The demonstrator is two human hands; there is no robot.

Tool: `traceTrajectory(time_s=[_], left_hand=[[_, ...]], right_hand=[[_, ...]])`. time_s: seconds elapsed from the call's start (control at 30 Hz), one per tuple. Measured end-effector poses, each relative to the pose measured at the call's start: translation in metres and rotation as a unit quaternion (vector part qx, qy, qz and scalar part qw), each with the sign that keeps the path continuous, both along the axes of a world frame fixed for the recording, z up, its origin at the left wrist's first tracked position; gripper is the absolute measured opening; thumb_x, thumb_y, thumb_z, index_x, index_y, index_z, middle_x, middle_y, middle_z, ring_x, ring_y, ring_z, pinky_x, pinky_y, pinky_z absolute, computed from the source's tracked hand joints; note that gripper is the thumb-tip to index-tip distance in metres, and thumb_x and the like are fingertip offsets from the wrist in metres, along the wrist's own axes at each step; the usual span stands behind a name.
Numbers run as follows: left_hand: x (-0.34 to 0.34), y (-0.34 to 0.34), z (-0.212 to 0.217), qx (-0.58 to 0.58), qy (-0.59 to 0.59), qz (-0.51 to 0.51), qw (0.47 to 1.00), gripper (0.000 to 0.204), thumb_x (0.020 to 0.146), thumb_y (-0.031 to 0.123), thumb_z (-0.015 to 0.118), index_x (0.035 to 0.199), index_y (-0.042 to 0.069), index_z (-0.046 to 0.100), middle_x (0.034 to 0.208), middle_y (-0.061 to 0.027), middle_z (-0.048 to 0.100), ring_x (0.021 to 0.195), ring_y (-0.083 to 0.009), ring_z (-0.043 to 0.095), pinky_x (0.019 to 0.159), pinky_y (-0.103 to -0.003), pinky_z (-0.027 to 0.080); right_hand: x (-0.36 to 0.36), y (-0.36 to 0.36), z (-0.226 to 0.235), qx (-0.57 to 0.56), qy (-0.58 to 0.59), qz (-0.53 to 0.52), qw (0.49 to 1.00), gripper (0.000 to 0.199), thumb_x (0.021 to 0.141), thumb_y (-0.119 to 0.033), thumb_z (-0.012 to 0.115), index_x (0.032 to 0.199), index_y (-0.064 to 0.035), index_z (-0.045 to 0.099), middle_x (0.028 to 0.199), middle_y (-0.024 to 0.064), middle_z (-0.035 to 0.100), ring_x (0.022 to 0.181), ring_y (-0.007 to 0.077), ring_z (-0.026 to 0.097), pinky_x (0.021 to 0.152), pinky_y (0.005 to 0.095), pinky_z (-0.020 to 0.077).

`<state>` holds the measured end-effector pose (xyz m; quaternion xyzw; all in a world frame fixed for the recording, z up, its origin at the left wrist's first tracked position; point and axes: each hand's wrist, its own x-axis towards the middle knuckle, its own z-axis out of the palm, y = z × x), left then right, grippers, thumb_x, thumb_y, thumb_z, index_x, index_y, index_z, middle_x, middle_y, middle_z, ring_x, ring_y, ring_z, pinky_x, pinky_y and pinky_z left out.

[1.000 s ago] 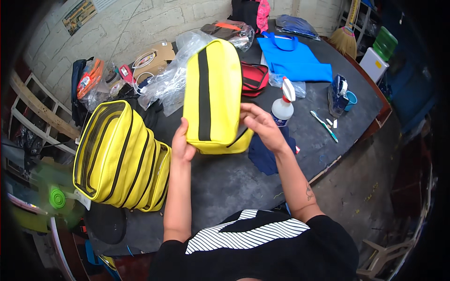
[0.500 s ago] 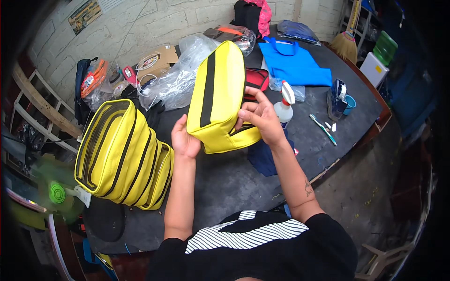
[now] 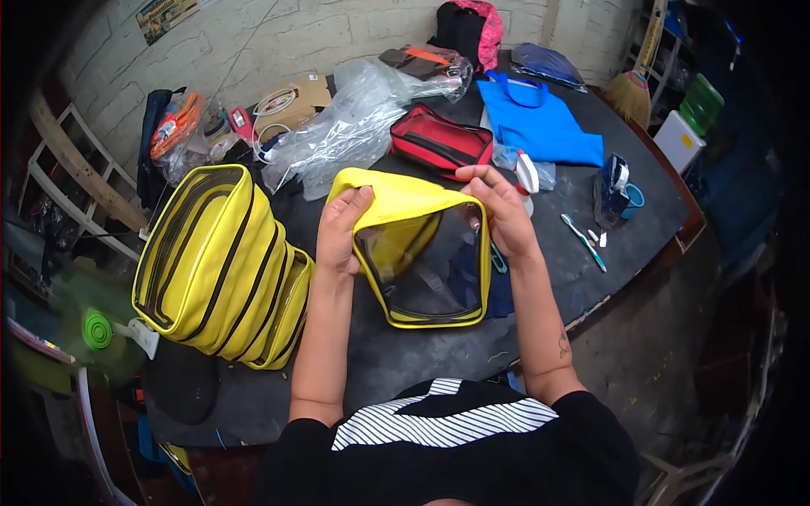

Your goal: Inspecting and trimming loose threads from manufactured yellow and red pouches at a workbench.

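Between my hands is a yellow zippered pouch (image 3: 396,196) with a clear window panel that faces me, edged in dark zipper and yellow trim. My left hand (image 3: 342,229) grips its upper left corner, thumb on top. At the upper right corner, my right hand (image 3: 499,209) pinches the edge with thumb and fingers. Dark cloth (image 3: 498,299) lies behind the pouch, partly seen through its window. To the left, several similar yellow pouches (image 3: 228,270) stand nested in a row on the dark table, the nearest-left one showing its open inside.
Beyond the pouch lie a red pouch (image 3: 443,139), clear plastic wrap (image 3: 337,126) and a blue tote bag (image 3: 540,122). A spray bottle (image 3: 526,174) stands by my right hand. Farther right are a toothbrush (image 3: 584,242), a blue cup (image 3: 633,199) and the table's edge.
The pouch has come lower and turned, so its clear window now faces me instead of its yellow side with a black stripe. Both hands have shifted their hold to its upper corners.
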<state>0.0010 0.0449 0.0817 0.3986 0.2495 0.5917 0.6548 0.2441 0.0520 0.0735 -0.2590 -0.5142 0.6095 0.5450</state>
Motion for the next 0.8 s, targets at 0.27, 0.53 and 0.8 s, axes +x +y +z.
traceTrajectory(time_s=[0.27, 0.53, 0.8], left_hand=[[-0.03, 0.032, -0.028, -0.138, -0.222, 0.011, 0.965, 0.032, 0.096, 0.036, 0.053, 0.094, 0.006, 0.063, 0.077, -0.0047, 0.064, 0.059, -0.0181, 0.053, 0.059, -0.032, 0.044], [-0.007, 0.004, -0.032, -0.11, -0.263, -0.164, 0.944, 0.046, 0.098, 0.036, 0.046, 0.124, -0.001, 0.053, 0.119, -0.0165, 0.061, 0.11, -0.0289, 0.059, 0.098, -0.042, 0.045], [0.0, -0.003, -0.046, -0.143, -0.23, -0.143, 0.952, 0.032, 0.095, 0.015, 0.055, 0.121, -0.003, 0.054, 0.117, -0.014, 0.061, 0.108, -0.0244, 0.059, 0.097, -0.039, 0.048]], right_hand=[[0.002, -0.006, -0.023, -0.1, -0.07, -0.005, 0.992, 0.032, 0.097, -0.035, 0.052, 0.106, -0.004, 0.053, 0.069, 0.0051, 0.057, 0.048, 0.0089, 0.05, 0.044, 0.0196, 0.0369], [0.014, 0.025, -0.066, -0.249, 0.249, -0.03, 0.936, 0.012, 0.098, -0.015, 0.044, 0.096, -0.0091, 0.054, 0.066, 0.0014, 0.05, 0.042, 0.011, 0.037, 0.048, 0.0255, 0.0284], [0.022, 0.044, -0.095, -0.255, 0.449, 0.206, 0.831, 0.031, 0.099, -0.028, 0.043, 0.095, 0.0006, 0.053, 0.07, 0.0067, 0.052, 0.065, 0.0205, 0.049, 0.061, 0.032, 0.043]])
